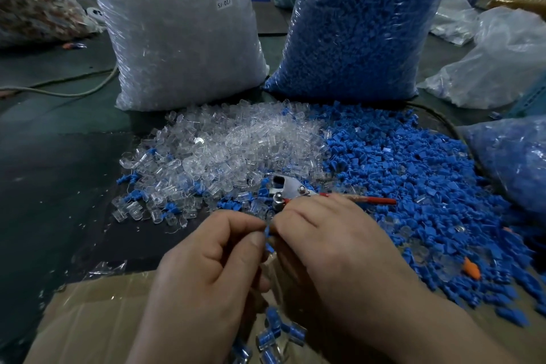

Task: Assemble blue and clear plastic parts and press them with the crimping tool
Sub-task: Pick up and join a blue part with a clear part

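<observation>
Locate the blue part [269, 235] at mid-view, pinched from both sides: by thumb and forefinger of the left hand [212, 269], fingers curled in, and by the curled fingertips of the right hand [334, 245]. Note the long axis of the part roughly upright in view, leaning slightly. Cannot confirm a clear part seated on it; contact zone hidden behind the fingers.

Find the crimping tool [295, 192] lying on the loose parts just beyond the right-hand knuckles, apart from both hands. Note its long axis running across the view: metal head toward the centre, red handles [369, 200] pointing right, partly behind the right hand. Judge the right hand the nearer one for pickup. Expect a short reach forward and a grasp across the handles, with the left hand free to carry the part to the head.

Draw further stock from the clear parts pile [236, 142] ahead left and the blue parts pile [413, 180] ahead right, both on the bench [59, 186]. See finished pieces [274, 334] in the cardboard box [103, 304] below the hands. Treat the step as mating, with pressing not yet begun.
</observation>
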`<state>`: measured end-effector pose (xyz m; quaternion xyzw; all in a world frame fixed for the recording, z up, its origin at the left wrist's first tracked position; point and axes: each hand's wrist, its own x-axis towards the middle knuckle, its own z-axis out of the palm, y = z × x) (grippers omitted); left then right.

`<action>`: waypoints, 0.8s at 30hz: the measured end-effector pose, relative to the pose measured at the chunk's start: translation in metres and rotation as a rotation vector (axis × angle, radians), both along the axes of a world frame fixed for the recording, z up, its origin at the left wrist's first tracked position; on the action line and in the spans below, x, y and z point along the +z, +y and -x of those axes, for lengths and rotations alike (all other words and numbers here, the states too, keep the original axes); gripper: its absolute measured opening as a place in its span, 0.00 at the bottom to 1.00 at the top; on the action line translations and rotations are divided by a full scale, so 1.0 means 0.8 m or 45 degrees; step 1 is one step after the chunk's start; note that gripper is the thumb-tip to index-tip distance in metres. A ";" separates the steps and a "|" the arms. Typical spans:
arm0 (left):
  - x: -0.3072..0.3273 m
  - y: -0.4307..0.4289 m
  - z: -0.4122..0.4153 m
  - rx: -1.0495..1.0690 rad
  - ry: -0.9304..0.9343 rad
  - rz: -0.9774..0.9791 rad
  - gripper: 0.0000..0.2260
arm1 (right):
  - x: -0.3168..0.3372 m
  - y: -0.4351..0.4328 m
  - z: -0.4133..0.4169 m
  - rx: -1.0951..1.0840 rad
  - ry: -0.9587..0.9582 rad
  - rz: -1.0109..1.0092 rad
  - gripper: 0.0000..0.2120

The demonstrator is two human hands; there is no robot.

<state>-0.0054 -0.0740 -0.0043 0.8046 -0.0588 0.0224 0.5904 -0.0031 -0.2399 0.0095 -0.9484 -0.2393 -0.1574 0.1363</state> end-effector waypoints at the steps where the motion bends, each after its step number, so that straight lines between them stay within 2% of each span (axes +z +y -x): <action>1: 0.001 0.001 -0.001 -0.006 0.006 0.026 0.06 | 0.000 -0.001 0.001 -0.007 -0.003 -0.027 0.11; 4: 0.005 0.005 -0.007 0.006 0.173 0.185 0.04 | -0.005 -0.002 0.002 0.020 -0.049 -0.066 0.03; 7: 0.004 0.012 -0.013 -0.169 0.391 0.177 0.21 | 0.000 0.003 0.001 0.057 -0.004 -0.102 0.04; 9: 0.004 0.016 -0.015 -0.234 0.430 0.198 0.24 | 0.004 0.006 0.002 0.051 0.097 -0.129 0.02; 10: 0.002 0.017 -0.015 -0.233 0.411 0.246 0.24 | 0.005 0.007 0.004 0.026 0.166 -0.146 0.07; 12: -0.002 0.019 -0.015 -0.257 0.289 0.284 0.19 | 0.007 0.008 0.007 -0.039 0.422 -0.364 0.13; 15: 0.000 0.027 -0.017 -0.413 0.001 0.119 0.12 | 0.015 0.006 0.010 -0.078 1.197 -1.131 0.11; 16: 0.001 0.030 -0.017 -0.481 -0.054 0.053 0.09 | 0.019 0.003 0.009 -0.058 1.399 -1.224 0.09; 17: 0.003 0.033 -0.018 -0.556 -0.077 -0.036 0.08 | 0.021 0.000 0.009 -0.044 1.502 -1.153 0.09; 18: 0.003 0.036 -0.018 -0.616 -0.093 -0.150 0.07 | 0.020 -0.004 0.007 -0.039 1.515 -0.970 0.10; 21: 0.003 0.044 -0.023 -0.722 -0.169 -0.506 0.06 | 0.017 -0.006 0.005 -0.015 1.079 -0.205 0.11; 24: 0.003 0.045 -0.025 -0.821 -0.198 -0.614 0.06 | 0.016 -0.005 0.009 0.006 0.791 0.049 0.10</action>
